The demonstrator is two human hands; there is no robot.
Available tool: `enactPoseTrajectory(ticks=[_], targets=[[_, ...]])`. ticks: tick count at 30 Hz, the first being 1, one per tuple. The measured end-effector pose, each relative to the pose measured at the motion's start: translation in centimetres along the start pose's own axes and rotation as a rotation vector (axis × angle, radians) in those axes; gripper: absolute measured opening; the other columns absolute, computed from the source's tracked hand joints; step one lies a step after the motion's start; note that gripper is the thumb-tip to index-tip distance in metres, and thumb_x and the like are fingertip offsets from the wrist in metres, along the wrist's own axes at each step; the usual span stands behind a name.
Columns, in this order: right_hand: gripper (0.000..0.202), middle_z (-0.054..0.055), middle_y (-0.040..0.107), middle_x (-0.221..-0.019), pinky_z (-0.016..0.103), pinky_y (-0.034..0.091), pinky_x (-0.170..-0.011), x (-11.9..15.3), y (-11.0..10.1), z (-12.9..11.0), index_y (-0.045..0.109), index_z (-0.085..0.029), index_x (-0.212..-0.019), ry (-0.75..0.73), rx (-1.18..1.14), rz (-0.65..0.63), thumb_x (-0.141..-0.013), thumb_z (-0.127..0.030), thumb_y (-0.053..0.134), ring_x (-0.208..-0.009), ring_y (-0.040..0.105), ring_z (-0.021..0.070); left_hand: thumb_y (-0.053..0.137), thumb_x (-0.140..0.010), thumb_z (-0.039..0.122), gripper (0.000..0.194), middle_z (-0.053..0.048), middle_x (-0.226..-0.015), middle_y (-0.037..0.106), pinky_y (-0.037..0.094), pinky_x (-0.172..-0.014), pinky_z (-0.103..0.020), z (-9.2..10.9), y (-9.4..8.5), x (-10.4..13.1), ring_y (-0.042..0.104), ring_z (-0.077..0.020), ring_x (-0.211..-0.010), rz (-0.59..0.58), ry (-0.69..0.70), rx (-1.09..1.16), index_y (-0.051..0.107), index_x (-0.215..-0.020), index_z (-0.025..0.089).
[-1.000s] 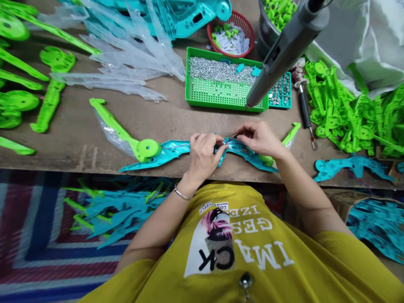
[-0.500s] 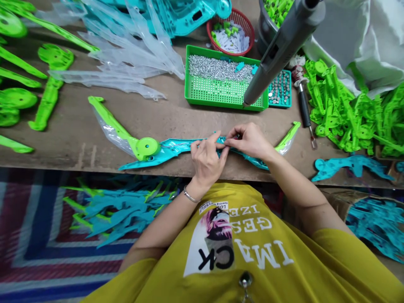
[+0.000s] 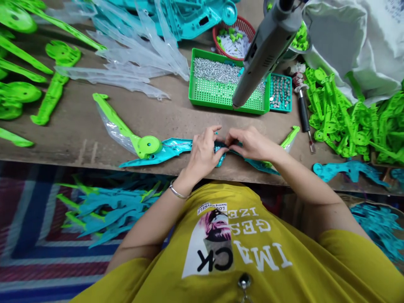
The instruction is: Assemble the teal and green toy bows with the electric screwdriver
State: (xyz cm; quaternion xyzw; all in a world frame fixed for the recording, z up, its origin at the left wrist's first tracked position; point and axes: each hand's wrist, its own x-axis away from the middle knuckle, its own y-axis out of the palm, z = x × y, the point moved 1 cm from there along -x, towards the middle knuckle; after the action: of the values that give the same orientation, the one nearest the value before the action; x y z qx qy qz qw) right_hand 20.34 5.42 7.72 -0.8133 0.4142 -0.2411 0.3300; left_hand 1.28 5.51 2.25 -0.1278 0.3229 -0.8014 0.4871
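A long teal plastic body [image 3: 176,147], shaped like a toy bow, lies on the bench before me. At its left end is a round-headed lime-green arm [image 3: 148,145] with a clear plastic piece along it, and a thin wire runs from there toward the middle. A second lime arm [image 3: 289,138] sticks out at the right end. My left hand [image 3: 205,151] grips the middle of the body, thumb toward the right hand. Close beside it, my right hand [image 3: 251,144] is closed in a pinch over the body; whatever its fingertips hold is hidden.
A grey hanging power screwdriver [image 3: 260,59] angles over a green tray [image 3: 205,99] of small screws. Beside it are a teal tray [image 3: 280,107] of small metal discs, a black-handled screwdriver [image 3: 303,111] and piled lime parts [image 3: 331,113]. Clear pieces [image 3: 126,78] lie back left.
The right fingers have curled in more and the left hand has turned slightly, both staying at the body's middle. The hanging screwdriver appears further left as the view shifts.
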Motion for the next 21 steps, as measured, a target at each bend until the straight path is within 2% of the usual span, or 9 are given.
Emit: enactPoseTrajectory(ticks=[6, 10, 13, 16, 19, 21], targets=[[0.018, 0.008, 0.071, -0.092, 0.03, 0.047, -0.078, 0.4, 0.5, 0.4, 0.059, -0.018, -0.096, -0.257, 0.093, 0.005, -0.092, -0.007, 0.045, -0.085, 0.063, 0.018, 0.062, -0.087, 0.016, 0.064, -0.007, -0.106, 0.076, 0.042, -0.099, -0.042, 0.4, 0.4, -0.4, 0.066, -0.0291, -0.12, -0.055, -0.009, -0.011, 0.039, -0.147, 0.018], [0.032, 0.014, 0.072, -0.117, 0.035, 0.051, -0.091, 0.8, -0.4, -0.2, 0.06, -0.015, -0.12, -0.243, 0.08, 0.1, -0.09, -0.013, 0.054, -0.105, 0.067, 0.0226, 0.065, -0.088, 0.017, 0.053, -0.005, -0.103, 0.078, 0.042, -0.098, -0.041, 0.7, 0.4, -0.3, 0.069, -0.0274, -0.115, -0.009, -0.026, 0.003, 0.047, -0.138, 0.019], [0.032, 0.014, 0.073, -0.12, 0.037, 0.051, -0.094, 0.8, -1.6, -1.0, 0.063, -0.014, -0.122, -0.071, 0.006, 0.217, -0.094, -0.028, 0.058, -0.106, 0.068, 0.0232, 0.066, -0.091, 0.019, 0.046, -0.003, -0.098, 0.079, 0.041, -0.097, -0.04, 0.8, 0.4, -0.3, 0.071, -0.0261, -0.111, 0.004, -0.035, 0.028, 0.048, -0.133, 0.019], [0.03, 0.008, 0.076, -0.094, 0.031, 0.051, -0.077, 0.6, -2.1, -1.2, 0.069, -0.015, -0.104, 0.202, -0.13, 0.316, -0.095, -0.041, 0.059, -0.081, 0.067, 0.0176, 0.066, -0.091, 0.02, 0.044, -0.003, -0.097, 0.08, 0.042, -0.096, -0.04, 0.9, 0.4, -0.4, 0.072, -0.0255, -0.109, 0.026, -0.044, 0.026, 0.049, -0.131, 0.018], [0.023, 0.002, 0.07, -0.073, 0.027, 0.047, -0.062, 0.5, -1.4, -0.8, 0.066, -0.015, -0.092, 0.403, -0.279, 0.321, -0.082, -0.035, 0.072, -0.065, 0.062, 0.0139, 0.067, -0.089, 0.019, 0.042, -0.002, -0.094, 0.081, 0.043, -0.093, -0.039, 0.9, 0.7, -0.5, 0.074, -0.0249, -0.105, 0.064, -0.034, 0.003, 0.051, -0.129, 0.019], [0.023, 0.0, 0.067, -0.069, 0.026, 0.046, -0.058, 0.5, -0.5, -0.4, 0.063, -0.016, -0.093, 0.484, -0.408, 0.33, -0.077, -0.027, 0.073, -0.06, 0.061, 0.0129, 0.067, -0.088, 0.019, 0.044, -0.002, -0.092, 0.081, 0.044, -0.092, -0.039, 0.9, 0.9, -0.6, 0.075, -0.0244, -0.103, 0.096, -0.031, -0.006, 0.051, -0.128, 0.019]])
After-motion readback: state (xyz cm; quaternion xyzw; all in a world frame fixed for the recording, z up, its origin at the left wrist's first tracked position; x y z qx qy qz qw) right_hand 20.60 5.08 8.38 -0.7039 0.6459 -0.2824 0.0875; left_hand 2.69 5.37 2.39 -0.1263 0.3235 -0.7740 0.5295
